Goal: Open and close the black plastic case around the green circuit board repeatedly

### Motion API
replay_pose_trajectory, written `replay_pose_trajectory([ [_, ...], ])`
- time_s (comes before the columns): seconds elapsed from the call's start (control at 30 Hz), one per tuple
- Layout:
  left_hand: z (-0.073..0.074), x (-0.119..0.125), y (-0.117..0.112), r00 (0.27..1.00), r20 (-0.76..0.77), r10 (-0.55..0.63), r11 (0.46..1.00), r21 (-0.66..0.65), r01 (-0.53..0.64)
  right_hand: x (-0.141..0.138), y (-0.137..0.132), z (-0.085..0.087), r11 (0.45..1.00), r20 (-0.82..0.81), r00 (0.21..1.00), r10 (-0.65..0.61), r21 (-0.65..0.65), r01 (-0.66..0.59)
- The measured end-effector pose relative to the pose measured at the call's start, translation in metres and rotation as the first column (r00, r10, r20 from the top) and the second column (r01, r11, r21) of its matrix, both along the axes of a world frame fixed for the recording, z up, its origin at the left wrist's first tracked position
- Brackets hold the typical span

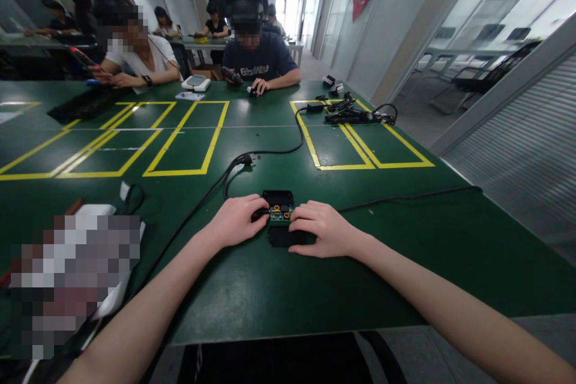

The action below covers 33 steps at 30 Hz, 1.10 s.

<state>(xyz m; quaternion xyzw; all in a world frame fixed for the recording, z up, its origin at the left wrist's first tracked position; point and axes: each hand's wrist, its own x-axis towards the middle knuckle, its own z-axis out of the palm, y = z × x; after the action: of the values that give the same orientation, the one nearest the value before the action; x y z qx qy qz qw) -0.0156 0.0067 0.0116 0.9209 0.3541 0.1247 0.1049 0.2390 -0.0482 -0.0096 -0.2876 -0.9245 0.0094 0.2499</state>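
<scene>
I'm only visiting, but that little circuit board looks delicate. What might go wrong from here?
The circuit board is uncovered, with the left hand and right hand close around it, so a careless press might bend or loosen its small parts.

A black cord snakes across the table and passes close to the left forearm; a sideways move could perhaps snag it.

Both hands (238, 220) (326, 229) near each other — fingers (309, 214) bent
</scene>
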Motion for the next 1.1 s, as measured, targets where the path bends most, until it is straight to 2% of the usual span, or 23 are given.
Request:
replay_pose_trajectory([
  [0.1, 0.000, -0.002, 0.004, 1.000, -0.019, -0.001, 1.000, 0.014, 0.001, -0.006, 0.000, -0.001, 0.998, -0.022, 0.998, -0.057, 0.025, 0.057],
  [0.23, -0.001, -0.005, 0.008, 1.000, 0.017, -0.011, 1.000, -0.024, 0.011, -0.004, 0.001, 0.005, 0.998, -0.094, 0.994, -0.053, -0.036, 0.050],
  [0.33, -0.003, -0.005, 0.009, 0.997, 0.074, -0.003, 0.997, -0.080, 0.009, 0.007, 0.006, 0.009, 0.988, -0.150, 0.978, -0.146, -0.068, 0.137],
  [0.43, -0.004, -0.005, 0.010, 0.993, 0.121, 0.012, 0.993, -0.115, 0.002, 0.016, 0.012, 0.008, 0.963, -0.091, 0.961, -0.262, -0.086, 0.255],
  [0.5, -0.004, -0.005, 0.010, 0.989, 0.143, 0.024, 0.991, -0.130, -0.005, 0.019, 0.015, 0.005, 0.957, -0.036, 0.960, -0.279, -0.093, 0.275],
  [0.7, 0.001, -0.006, 0.011, 0.977, 0.207, 0.058, 0.980, -0.197, -0.017, 0.021, 0.016, 0.001, 0.951, -0.053, 0.957, -0.285, -0.140, 0.275],
  [0.83, 0.009, -0.007, 0.009, 0.947, 0.305, 0.099, 0.959, -0.284, -0.009, 0.020, 0.013, 0.003, 0.941, -0.099, 0.949, -0.299, -0.199, 0.276],
  [0.97, 0.018, -0.008, 0.004, 0.910, 0.387, 0.146, 0.898, -0.437, 0.042, 0.018, 0.008, 0.009, 0.967, -0.162, 0.963, -0.217, -0.173, 0.189],
  [1.1, 0.019, -0.008, -0.001, 0.918, 0.379, 0.115, 0.829, -0.546, 0.121, 0.018, 0.004, 0.010, 0.983, -0.178, 0.976, -0.129, -0.154, 0.102],
])
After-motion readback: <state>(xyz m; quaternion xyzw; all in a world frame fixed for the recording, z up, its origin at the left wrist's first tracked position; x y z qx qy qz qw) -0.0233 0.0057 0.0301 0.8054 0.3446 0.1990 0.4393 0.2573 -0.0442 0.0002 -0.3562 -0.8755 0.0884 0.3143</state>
